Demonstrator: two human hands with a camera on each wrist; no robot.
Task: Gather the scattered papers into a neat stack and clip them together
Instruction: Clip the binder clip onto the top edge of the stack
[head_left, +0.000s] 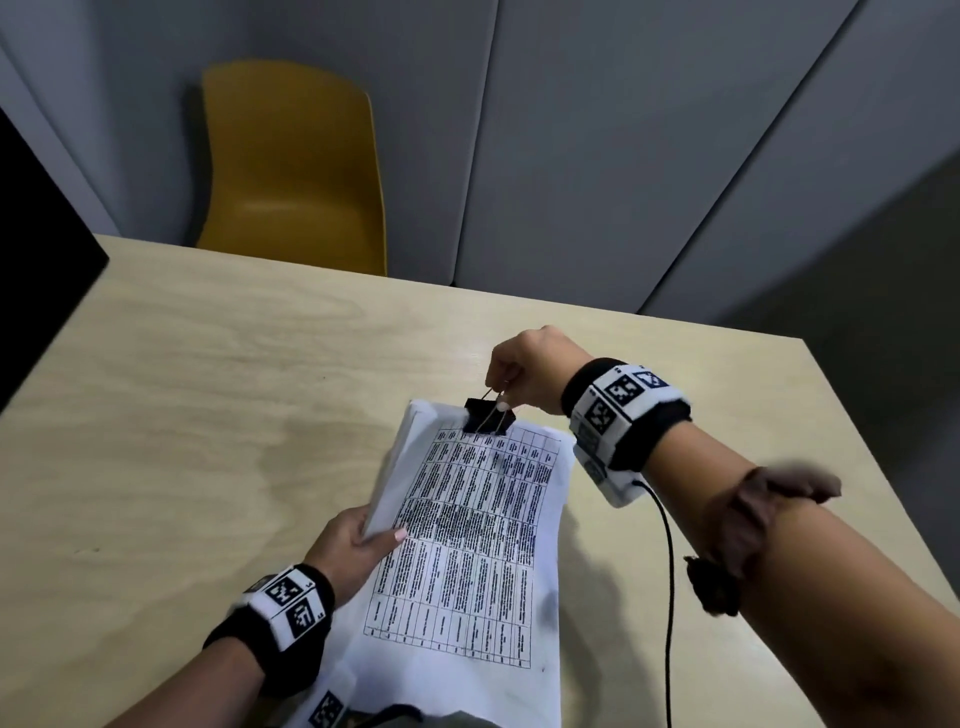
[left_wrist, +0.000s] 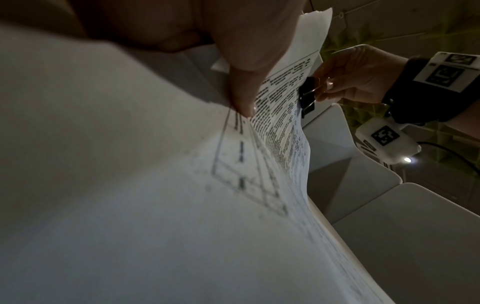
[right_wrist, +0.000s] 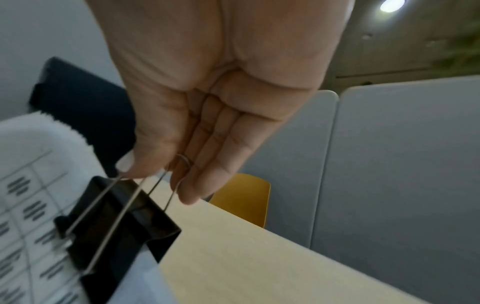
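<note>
A stack of white papers (head_left: 478, 525) printed with a table is held tilted above the wooden table (head_left: 182, 441). My left hand (head_left: 358, 540) grips the stack's left edge, thumb on top of the top sheet. A black binder clip (head_left: 488, 415) sits over the stack's far top edge. My right hand (head_left: 514, 364) pinches the clip's two wire handles together between thumb and fingers. The left wrist view shows the papers (left_wrist: 155, 205) and the clip (left_wrist: 307, 96); the right wrist view shows the clip (right_wrist: 111, 222) astride the papers (right_wrist: 28, 195) and the right hand (right_wrist: 166, 170) on its wires.
A yellow chair (head_left: 291, 166) stands beyond the table's far edge, in front of grey partition panels (head_left: 597, 156). A dark object (head_left: 36, 260) is at the table's left edge. A black cable (head_left: 667, 571) hangs from my right wristband.
</note>
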